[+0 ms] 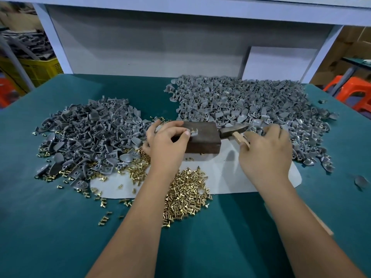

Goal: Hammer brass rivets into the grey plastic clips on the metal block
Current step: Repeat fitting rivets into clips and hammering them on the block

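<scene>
A dark rusty metal block (202,140) sits mid-table on a white sheet (230,177). On its top lies a grey plastic clip (193,133) with a brass rivet in it. My left hand (166,141) rests on the block's left end and pinches that clip with thumb and fingers. My right hand (265,149) grips the wooden handle of a hammer (233,131), whose dark head lies just off the block's right edge. A heap of loose brass rivets (186,189) lies in front of the block, partly hidden by my left forearm.
A pile of darker grey clips (88,135) fills the left of the green table (60,227). A larger, paler clip pile (251,103) spreads behind and to the right. A white shelf frame (60,47) stands behind. Orange stools (353,93) stand at far right.
</scene>
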Demonstrator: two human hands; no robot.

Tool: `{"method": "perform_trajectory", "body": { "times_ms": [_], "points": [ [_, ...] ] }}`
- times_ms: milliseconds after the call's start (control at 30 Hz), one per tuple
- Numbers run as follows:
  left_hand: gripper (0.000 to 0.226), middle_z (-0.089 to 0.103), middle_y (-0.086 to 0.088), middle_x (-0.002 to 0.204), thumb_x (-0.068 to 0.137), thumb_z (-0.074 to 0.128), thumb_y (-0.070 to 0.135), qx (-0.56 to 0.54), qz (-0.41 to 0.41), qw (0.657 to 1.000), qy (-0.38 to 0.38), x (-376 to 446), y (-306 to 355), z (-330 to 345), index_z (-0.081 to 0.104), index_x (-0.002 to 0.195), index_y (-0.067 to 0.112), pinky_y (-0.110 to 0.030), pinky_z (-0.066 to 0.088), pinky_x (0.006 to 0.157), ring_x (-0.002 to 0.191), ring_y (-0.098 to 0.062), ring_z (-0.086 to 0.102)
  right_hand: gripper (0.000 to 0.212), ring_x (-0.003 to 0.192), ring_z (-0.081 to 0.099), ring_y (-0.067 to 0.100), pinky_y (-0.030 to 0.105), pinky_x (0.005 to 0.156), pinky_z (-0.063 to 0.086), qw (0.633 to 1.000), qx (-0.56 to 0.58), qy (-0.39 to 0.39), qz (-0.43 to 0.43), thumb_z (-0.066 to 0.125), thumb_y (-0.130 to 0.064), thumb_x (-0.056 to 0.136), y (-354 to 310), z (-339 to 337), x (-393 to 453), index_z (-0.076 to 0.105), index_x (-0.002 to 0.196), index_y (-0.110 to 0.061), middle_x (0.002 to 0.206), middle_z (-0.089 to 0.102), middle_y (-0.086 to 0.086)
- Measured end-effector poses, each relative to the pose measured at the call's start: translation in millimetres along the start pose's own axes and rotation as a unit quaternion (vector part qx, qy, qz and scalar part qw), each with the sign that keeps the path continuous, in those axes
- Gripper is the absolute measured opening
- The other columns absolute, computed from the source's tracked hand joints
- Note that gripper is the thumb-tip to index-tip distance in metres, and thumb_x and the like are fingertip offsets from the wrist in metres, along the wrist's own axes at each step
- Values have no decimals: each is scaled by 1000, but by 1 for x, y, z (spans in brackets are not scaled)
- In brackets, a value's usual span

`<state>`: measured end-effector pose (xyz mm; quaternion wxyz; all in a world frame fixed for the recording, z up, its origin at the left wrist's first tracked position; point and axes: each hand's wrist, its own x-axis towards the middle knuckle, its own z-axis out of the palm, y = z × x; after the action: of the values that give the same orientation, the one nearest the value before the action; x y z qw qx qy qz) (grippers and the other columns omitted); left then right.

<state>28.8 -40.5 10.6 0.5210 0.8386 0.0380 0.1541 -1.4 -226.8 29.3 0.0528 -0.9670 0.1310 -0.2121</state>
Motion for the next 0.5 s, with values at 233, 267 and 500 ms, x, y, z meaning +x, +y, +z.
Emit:
{"method": "perform_trajectory", "body": {
  "times_ms": [233, 267, 500],
  "points": [
    [5, 60, 26, 118, 88, 70, 33, 66, 29, 997, 35, 0, -4, 4, 74, 90, 36, -37, 12, 104, 137, -9, 21, 15, 87, 56, 15, 30, 74, 44, 950, 280, -65, -122, 54, -24, 93, -68, 5, 18, 68, 89, -24, 91, 64, -4],
    [6, 61, 25, 119, 88, 70, 34, 71, 33, 996, 40, 0, -5, 4, 75, 92, 35, -35, 12, 101, 136, -10, 22, 14, 84, 56, 15, 30, 71, 44, 949, 278, -74, -125, 54, -25, 93, -76, 8, 19, 65, 84, -24, 88, 63, -4],
    [11, 62, 24, 121, 89, 69, 37, 90, 43, 994, 51, 0, -7, 4, 78, 93, 33, -36, 11, 104, 137, -8, 22, 13, 88, 53, 24, 30, 65, 36, 970, 203, -33, -130, 53, -27, 94, -88, 22, 19, 57, 88, -16, 89, 52, 1]
  ]
}}
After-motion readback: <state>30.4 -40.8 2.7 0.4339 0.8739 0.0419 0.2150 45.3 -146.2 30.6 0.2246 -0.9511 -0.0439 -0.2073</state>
